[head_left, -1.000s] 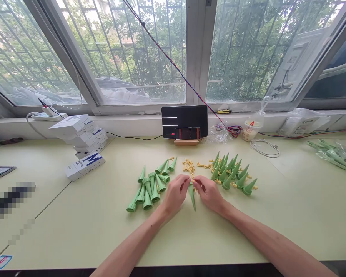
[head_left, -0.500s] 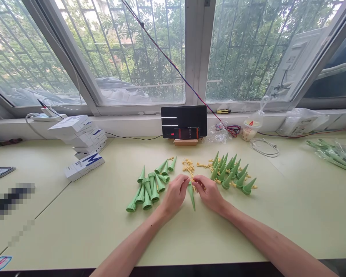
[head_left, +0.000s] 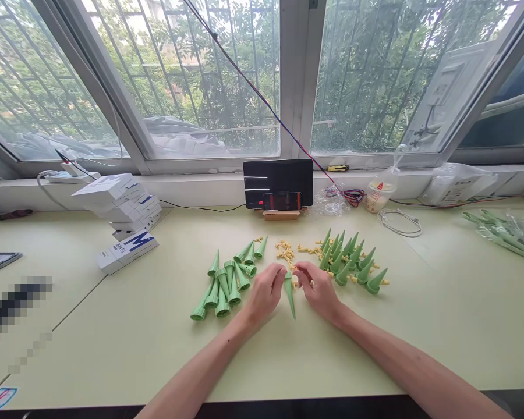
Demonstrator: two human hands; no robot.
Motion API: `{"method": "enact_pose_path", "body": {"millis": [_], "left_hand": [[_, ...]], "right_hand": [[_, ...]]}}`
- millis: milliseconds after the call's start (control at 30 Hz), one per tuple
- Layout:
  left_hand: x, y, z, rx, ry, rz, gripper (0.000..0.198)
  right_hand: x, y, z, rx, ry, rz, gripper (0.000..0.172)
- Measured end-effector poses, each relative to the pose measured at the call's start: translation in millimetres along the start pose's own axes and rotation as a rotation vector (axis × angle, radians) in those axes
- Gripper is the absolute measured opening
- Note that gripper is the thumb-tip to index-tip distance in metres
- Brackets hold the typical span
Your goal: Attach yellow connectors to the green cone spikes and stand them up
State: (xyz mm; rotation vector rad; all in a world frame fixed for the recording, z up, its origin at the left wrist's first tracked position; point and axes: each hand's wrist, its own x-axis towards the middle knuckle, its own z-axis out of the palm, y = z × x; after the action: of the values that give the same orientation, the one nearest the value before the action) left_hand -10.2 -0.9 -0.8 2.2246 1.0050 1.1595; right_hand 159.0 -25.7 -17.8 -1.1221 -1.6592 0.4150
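My left hand [head_left: 264, 292] is closed on the wide end of a green plastic cone [head_left: 290, 297] whose tip points toward me. My right hand [head_left: 318, 290] pinches a small yellow plastic piece [head_left: 294, 283] at that cone's wide end. Left of my hands lies a heap of plain green cones [head_left: 227, 283]. To the right stands a group of green cones with yellow pieces attached [head_left: 353, 265]. Loose yellow pieces [head_left: 284, 250] are scattered just beyond my hands.
A phone on a wooden stand [head_left: 282, 203] and a black box sit at the table's back. Stacked white boxes [head_left: 122, 212] stand at left, a cup [head_left: 379, 195], a coiled white cable [head_left: 399, 223] and a bag of green parts [head_left: 504, 233] at right.
My hands have hardly shifted. The right fingers have worked the yellow piece at the cone's wide end; the cone stays in the same place.
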Motion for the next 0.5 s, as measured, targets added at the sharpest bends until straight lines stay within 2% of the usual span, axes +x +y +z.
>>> {"method": "enact_pose_path", "body": {"millis": [500], "left_hand": [[-0.5,-1.3,1.0,0.007,-0.066,-0.039,0.026]], "right_hand": [[-0.1,0.6,-0.1,0.040,-0.030,-0.018,0.013]]}}
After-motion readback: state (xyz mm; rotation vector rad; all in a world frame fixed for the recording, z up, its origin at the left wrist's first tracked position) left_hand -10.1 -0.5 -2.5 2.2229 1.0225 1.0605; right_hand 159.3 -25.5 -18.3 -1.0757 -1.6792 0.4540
